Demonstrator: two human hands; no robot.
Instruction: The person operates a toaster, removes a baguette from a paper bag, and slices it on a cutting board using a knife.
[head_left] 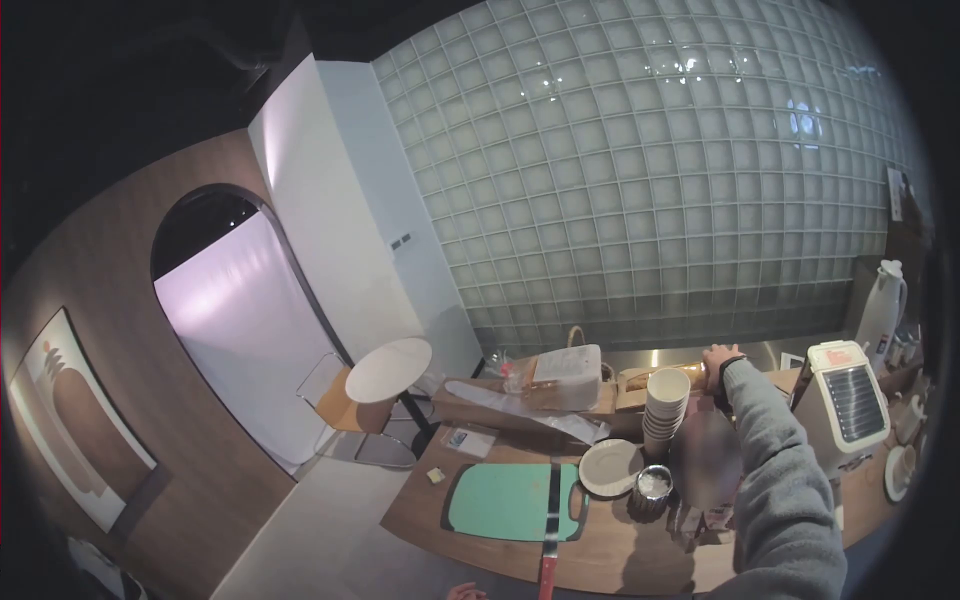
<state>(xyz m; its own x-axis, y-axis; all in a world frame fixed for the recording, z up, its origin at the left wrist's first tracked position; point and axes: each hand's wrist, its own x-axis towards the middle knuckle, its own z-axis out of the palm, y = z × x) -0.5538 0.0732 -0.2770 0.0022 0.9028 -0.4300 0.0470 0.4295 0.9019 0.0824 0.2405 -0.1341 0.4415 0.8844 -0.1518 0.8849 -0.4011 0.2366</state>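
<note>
Head view, right hand (718, 360) outstretched, fingers (708, 352) on wooden roller (668, 374)

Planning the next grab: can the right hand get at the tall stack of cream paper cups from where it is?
Probably yes: the right hand rests just behind the stack of cream paper cups, with nothing between them.

matt wooden counter (610, 560) (glossy glass-block wall (650, 170)).

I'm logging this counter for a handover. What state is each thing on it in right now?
right hand: outstretched, on a tan object at the back
paper cups: stacked upright
knife: flat across the green cutting board
plate: flat, nothing on it
white jug: upright, lid on
</note>
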